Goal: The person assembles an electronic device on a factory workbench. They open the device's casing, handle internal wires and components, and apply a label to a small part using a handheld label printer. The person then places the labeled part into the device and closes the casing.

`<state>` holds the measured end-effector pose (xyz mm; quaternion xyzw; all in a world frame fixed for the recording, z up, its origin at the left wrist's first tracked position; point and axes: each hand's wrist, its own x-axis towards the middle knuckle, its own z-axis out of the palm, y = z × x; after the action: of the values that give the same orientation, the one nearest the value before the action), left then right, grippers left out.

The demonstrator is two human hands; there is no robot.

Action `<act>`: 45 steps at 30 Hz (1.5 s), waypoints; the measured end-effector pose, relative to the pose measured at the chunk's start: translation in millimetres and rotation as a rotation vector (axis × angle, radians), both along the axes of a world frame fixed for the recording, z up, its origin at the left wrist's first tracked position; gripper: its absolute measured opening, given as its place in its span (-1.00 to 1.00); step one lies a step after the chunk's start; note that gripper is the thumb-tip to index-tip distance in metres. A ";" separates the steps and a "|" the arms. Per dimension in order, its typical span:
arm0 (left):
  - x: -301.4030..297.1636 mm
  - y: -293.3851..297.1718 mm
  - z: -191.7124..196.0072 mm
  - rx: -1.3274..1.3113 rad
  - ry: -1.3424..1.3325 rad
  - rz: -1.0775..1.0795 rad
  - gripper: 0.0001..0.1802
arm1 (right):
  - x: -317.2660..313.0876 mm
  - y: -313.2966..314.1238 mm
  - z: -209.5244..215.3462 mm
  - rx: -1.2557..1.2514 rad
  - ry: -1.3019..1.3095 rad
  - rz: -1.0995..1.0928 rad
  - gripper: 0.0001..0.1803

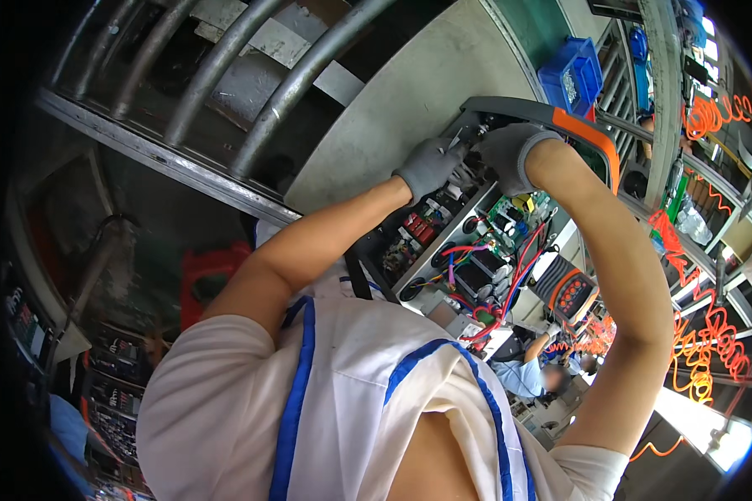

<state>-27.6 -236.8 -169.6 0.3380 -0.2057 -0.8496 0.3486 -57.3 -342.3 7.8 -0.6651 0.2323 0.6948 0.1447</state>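
An opened electrical machine (443, 242) lies before me, its inside full of circuit boards, dark components and coloured wires. A black and orange handle frame (572, 122) curves over its far end. My left hand (430, 169), in a grey glove, is at the machine's far end, fingers closed around something small and thin that I cannot make out. Just right of it, my right hand (510, 157), also gloved in grey, reaches in beneath the handle frame. The back of that hand hides its fingers. Red and blue wires (518, 280) loop out of the near right side.
The machine rests on a grey worktop (409, 100). Metal rollers (226, 75) run along the far left. A blue bin (572, 75) of small parts stands behind the handle. Orange coiled hoses (710, 346) hang at right. Another person (522, 371) works farther off.
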 end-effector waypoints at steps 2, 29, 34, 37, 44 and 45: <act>3.2 -1.2 5.3 -0.088 -0.130 0.022 -0.69 | 8.5 12.9 7.4 -0.069 -0.081 0.020 -0.72; 324.3 -40.0 -234.2 0.546 -0.291 0.273 -0.64 | -152.9 308.1 114.4 -1.685 -1.155 -1.493 -0.38; 294.8 -54.5 -227.8 0.699 -0.481 0.513 -0.35 | -176.8 401.8 99.6 -1.875 -1.199 -1.673 -0.44; 299.5 -47.7 -261.7 0.692 -0.279 0.656 -0.49 | -161.4 436.3 107.6 -2.004 -0.937 -1.781 -0.41; 300.0 -38.8 -203.6 0.600 -0.432 0.605 -0.79 | -145.2 508.6 78.7 -2.084 -1.172 -2.234 -0.49; 296.2 -35.3 -187.7 0.544 -0.452 0.581 -0.81 | -146.0 518.2 73.4 -2.013 -1.294 -2.324 -0.51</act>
<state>268.6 -272.0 -357.3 0.6380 0.0571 -0.6446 0.4174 -203.3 175.9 81.2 0.1295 -0.8001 0.5640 -0.1578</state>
